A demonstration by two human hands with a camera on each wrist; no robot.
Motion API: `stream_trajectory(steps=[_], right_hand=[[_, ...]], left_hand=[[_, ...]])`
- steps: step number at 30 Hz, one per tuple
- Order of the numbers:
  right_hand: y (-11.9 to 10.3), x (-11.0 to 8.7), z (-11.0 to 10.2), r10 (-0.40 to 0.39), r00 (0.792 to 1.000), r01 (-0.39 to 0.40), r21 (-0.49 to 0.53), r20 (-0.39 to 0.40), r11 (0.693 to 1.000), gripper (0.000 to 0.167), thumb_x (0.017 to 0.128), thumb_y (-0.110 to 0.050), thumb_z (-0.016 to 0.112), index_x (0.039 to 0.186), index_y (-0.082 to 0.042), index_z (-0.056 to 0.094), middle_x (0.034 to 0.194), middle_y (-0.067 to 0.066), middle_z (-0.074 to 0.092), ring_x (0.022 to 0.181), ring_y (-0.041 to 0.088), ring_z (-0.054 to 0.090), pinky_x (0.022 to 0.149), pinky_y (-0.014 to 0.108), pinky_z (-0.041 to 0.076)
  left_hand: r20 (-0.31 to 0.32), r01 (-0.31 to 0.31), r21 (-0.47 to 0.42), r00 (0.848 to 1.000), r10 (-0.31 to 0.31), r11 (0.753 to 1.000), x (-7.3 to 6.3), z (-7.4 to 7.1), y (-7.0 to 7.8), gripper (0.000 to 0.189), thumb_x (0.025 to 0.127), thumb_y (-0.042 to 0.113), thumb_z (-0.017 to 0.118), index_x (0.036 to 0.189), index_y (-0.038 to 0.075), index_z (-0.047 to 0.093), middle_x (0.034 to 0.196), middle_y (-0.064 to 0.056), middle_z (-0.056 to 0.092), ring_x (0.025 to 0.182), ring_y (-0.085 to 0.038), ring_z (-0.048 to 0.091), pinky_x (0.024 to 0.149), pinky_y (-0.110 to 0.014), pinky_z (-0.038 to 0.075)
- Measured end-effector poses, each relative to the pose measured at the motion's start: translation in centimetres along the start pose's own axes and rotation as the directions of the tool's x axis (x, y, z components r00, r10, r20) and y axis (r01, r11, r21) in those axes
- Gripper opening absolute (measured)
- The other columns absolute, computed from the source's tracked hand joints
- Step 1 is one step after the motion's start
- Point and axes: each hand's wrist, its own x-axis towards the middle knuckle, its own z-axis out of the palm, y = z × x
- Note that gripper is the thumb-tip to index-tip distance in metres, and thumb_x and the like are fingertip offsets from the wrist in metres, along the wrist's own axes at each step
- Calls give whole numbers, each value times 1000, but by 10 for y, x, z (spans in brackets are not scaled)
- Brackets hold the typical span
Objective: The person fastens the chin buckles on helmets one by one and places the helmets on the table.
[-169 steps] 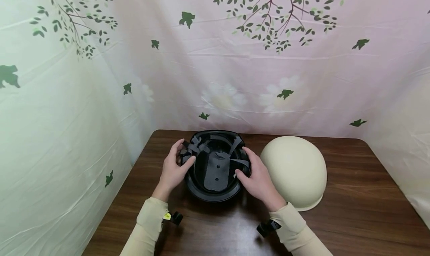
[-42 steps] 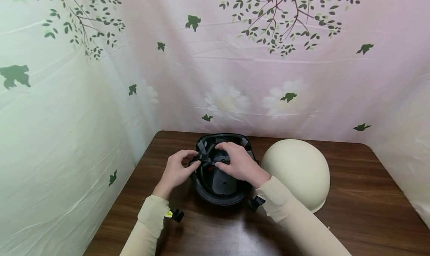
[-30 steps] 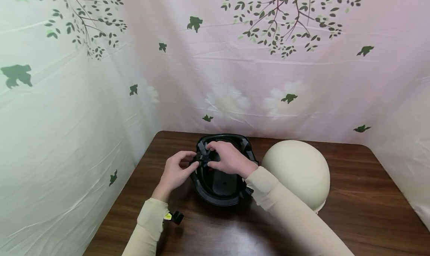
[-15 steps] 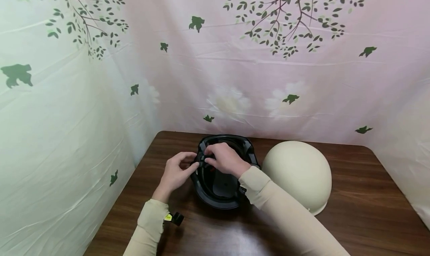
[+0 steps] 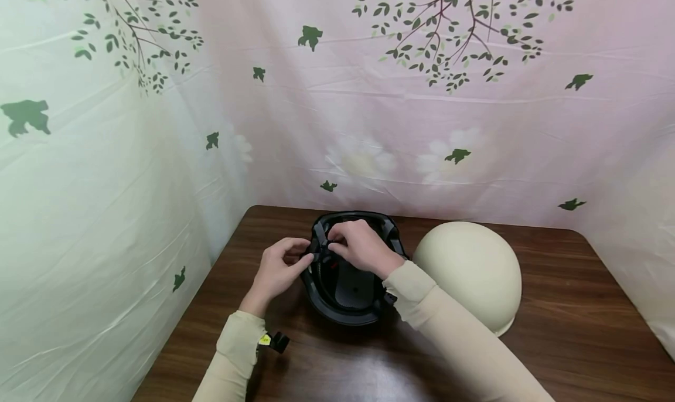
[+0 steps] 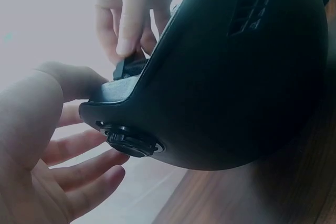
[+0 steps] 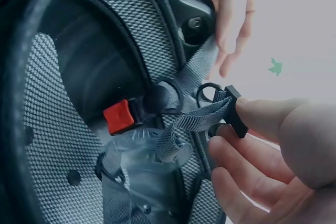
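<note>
Cloth: pale, printed with leaves, cut off above and at both sides [image 5: 295, 115].
Table: dark wood, its near edge out of frame [image 5: 580, 326].
Cream dome: right of centre, rounded side up; its underside is hidden [image 5: 469, 273].
Black helmet: left of the dome on the table, hollow side up, long axis running roughly near to far; which end is the front is hard to make out [image 5: 348, 317].
Right hand: over the hollow, hiding part of it, thumb and fingers closed on a small buckle [image 5: 364, 249].
Left hand: at the helmet's left rim, partly closed, thumb inside and fingers outside [image 5: 276, 273].
Strap: grey, twisted, lower end unclear [image 7: 202, 116].
Dial: on the shell's outside, by the left fingers [image 6: 131, 142].
Buckle: black, partly covered by the right fingertips [image 7: 236, 111].
Red button: inside the helmet [image 7: 119, 116].
</note>
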Motion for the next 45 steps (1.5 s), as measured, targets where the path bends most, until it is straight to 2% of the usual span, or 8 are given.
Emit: stream_trajectory(steps=[15,23,28,30,34,37,41,45], right_hand=[[12,-21,-29,-3,995,9,58,-98,998,18,100,-18,75,116,-10,77,105,2,77,92,13,73,82,34,61],[16,-38,-41,37,993,-28,78,-114,997,21,100,-17,73,119,-8,77,111,5,77,92,15,75,82,36,62],[21,-46,-45,36,987,-18,114,-159,993,18,99,-12,74,116,-8,78,105,4,79,87,13,76,81,36,62],[23,-48,-46,48,985,-25,138,-165,990,17,99,-10,74,115,-7,77,99,3,79,83,11,76,79,35,62],[27,-53,-48,96,985,-67,197,-145,978,17,100,-9,72,116,-6,76,96,1,78,78,8,75,78,33,62],[29,-57,-49,126,983,-90,248,-133,965,18,100,-7,71,117,-6,76,97,3,77,79,14,77,77,32,62],[32,-62,-51,158,979,-112,302,-132,947,17,100,-6,71,117,-7,76,97,4,77,81,19,78,75,30,61],[36,-67,-54,179,976,-126,344,-128,931,17,100,-6,71,117,-6,75,97,5,77,83,23,78,76,29,61]], left_hand=[[17,-76,90,997,75,993,13,5,6,29,95,22,80,122,12,75,119,-3,72,104,-21,69,87,-46,60],[32,-130,138,991,126,982,19,9,12,27,95,20,81,120,12,76,113,-3,71,85,-23,59,75,-36,52],[81,-169,180,984,156,969,24,13,18,29,94,21,81,120,9,76,120,-2,72,100,-24,66,84,-41,58],[114,-194,211,978,173,958,27,14,20,30,95,22,81,121,9,76,122,-2,71,109,-24,67,91,-44,58],[194,-238,280,963,189,930,33,17,27,30,95,24,80,121,9,76,122,-3,72,113,-23,66,96,-45,56],[259,-256,336,950,173,906,37,20,32,30,94,25,81,120,10,77,121,-3,73,111,-24,65,97,-45,55],[342,-286,421,929,142,861,43,23,38,30,92,26,83,118,12,78,120,-2,75,110,-25,64,96,-44,55],[396,-324,484,909,126,813,46,24,42,31,91,25,85,118,13,78,121,-3,75,109,-27,65,93,-44,56]])
